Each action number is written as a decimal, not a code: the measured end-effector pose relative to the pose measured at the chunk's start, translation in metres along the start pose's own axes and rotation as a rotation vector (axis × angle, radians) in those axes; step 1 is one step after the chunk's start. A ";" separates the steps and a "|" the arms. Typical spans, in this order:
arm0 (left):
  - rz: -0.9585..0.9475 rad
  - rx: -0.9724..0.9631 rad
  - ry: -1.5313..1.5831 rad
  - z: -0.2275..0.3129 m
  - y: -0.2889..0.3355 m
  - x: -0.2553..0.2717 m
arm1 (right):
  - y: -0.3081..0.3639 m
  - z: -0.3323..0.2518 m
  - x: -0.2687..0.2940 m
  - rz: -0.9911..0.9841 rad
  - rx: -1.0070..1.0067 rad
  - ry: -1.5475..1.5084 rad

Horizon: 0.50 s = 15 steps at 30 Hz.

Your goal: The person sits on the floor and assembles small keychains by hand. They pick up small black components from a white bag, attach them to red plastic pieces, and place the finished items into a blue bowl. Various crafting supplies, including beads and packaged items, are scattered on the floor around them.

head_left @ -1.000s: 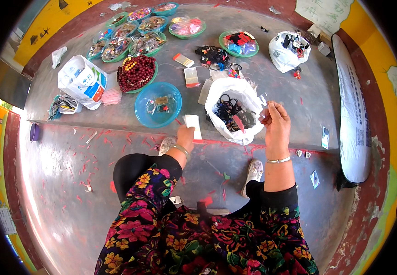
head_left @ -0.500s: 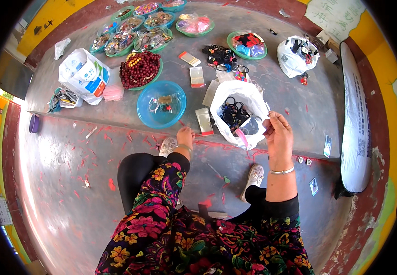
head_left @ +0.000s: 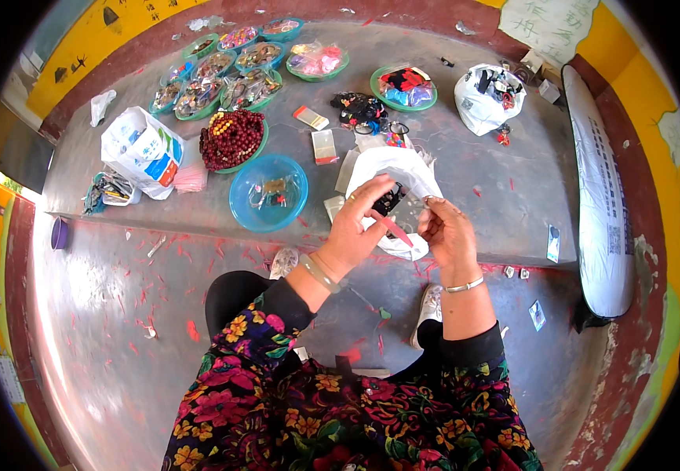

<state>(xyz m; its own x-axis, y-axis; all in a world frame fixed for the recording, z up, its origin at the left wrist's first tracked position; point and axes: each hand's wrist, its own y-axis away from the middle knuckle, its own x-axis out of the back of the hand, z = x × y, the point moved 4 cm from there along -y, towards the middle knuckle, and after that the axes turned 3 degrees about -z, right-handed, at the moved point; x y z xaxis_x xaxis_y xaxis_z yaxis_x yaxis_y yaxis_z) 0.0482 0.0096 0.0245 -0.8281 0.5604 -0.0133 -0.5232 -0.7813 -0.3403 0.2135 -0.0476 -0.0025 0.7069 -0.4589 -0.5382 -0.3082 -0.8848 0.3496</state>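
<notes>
Right now you are sitting at the front edge of a low grey platform (head_left: 481, 180), and going left to right it is carrying a white bag (head_left: 142, 147) near its left edge, a green tray of dark red beads (head_left: 232, 139), a blue bowl (head_left: 267, 192) close to the front edge, then a white sack (head_left: 402, 177) of dark bits just behind your hands. More green trays (head_left: 222, 67) are lining the back left corner, and another white sack (head_left: 487, 98) is sitting toward the back right.

Your left hand (head_left: 355, 228) is pinching a small clear packet (head_left: 406, 213), thumb and fingers closed narrowly on its left side, with a thin pink strip (head_left: 393, 227) slanting just under them. Your right hand (head_left: 446, 231) is curling its fingers narrowly on the packet's right side. The packet is hanging between both hands, above the front edge and in front of the sack.

Judging by this, you are in the middle of handling a single packet. I cannot tell whether anything is inside it yet, and plenty of loose stock is lying in the trays and sacks, so much of the work looks to be left.
</notes>
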 end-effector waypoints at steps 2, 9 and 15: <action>-0.060 -0.239 -0.357 0.023 -0.001 0.001 | -0.002 0.003 0.002 -0.008 -0.039 0.005; -0.013 0.190 0.090 -0.005 0.009 0.013 | 0.001 0.007 -0.008 -0.040 0.070 0.423; 0.059 0.501 0.315 -0.032 0.007 0.020 | 0.007 -0.006 -0.023 -0.199 0.174 0.513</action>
<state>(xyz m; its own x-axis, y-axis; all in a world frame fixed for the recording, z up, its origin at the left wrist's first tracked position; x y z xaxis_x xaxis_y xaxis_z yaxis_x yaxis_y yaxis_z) 0.0349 0.0242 -0.0081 -0.7992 0.5068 -0.3232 -0.5727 -0.8052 0.1535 0.1984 -0.0424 0.0168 0.9670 -0.2226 -0.1243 -0.2073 -0.9703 0.1250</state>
